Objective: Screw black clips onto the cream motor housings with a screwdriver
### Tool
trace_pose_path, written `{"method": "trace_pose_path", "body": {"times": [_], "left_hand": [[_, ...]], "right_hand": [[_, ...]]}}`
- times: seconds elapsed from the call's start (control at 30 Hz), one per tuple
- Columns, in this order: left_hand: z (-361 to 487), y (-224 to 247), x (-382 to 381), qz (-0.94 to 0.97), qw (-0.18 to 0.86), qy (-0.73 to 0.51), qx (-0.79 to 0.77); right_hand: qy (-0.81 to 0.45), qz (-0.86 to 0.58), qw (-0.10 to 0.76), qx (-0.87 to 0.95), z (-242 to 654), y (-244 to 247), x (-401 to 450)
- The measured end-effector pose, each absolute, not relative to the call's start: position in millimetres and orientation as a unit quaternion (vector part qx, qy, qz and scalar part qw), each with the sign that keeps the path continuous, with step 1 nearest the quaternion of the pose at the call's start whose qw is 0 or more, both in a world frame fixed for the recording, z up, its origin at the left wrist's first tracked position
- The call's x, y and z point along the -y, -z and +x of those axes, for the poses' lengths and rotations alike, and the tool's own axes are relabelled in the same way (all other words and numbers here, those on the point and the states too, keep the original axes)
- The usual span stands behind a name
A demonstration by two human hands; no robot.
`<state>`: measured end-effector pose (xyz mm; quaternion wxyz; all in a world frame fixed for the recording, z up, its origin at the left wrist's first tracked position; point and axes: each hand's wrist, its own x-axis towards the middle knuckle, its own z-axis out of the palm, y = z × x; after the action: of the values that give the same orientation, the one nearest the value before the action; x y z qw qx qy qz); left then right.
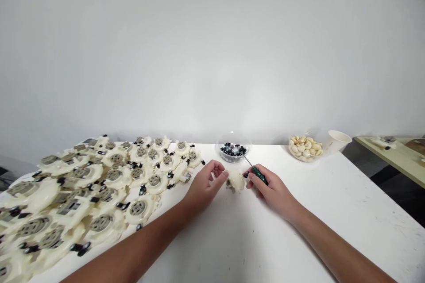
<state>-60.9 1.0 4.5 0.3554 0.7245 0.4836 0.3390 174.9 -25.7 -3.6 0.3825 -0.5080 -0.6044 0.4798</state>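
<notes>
My right hand (270, 188) is closed around a screwdriver with a dark green handle (260, 175); its thin shaft points up and left toward the clear bowl. Near the fingertips of that hand is a small black part (246, 175). A small cream plastic part (236, 180) stands between my two hands. My left hand (206, 183) is at its left side with curled fingers, thumb and forefinger apart; whether the thumb touches the part I cannot tell. Just beyond sits the clear bowl (231, 158) with small black and silvery pieces.
Many cream plastic assemblies (137, 207) with grey round inserts and black fittings cover the left of the white table (299, 239). At the back right are a clear bowl of cream curved pieces (305, 148) and a tilted white cup (336, 141). Another surface (392, 152) lies beyond.
</notes>
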Motion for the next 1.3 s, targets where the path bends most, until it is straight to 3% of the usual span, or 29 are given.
{"method": "trace_pose_path", "body": {"times": [0.27,0.8,1.3], "left_hand": [[-60.1,0.9,0.4,0.830,0.260,-0.309,-0.386],[-59.9,0.9,-4.6,0.771,0.285,-0.297,-0.487],[-60.1,4.1,-6.4,0.759,0.225,-0.290,-0.538]], "right_hand": [[-0.472,-0.508,0.379,0.613,176.1,4.0,25.2],[-0.463,-0.513,0.356,0.630,175.1,-1.8,29.5],[-0.467,-0.512,0.369,0.619,176.1,-0.4,28.6]]}}
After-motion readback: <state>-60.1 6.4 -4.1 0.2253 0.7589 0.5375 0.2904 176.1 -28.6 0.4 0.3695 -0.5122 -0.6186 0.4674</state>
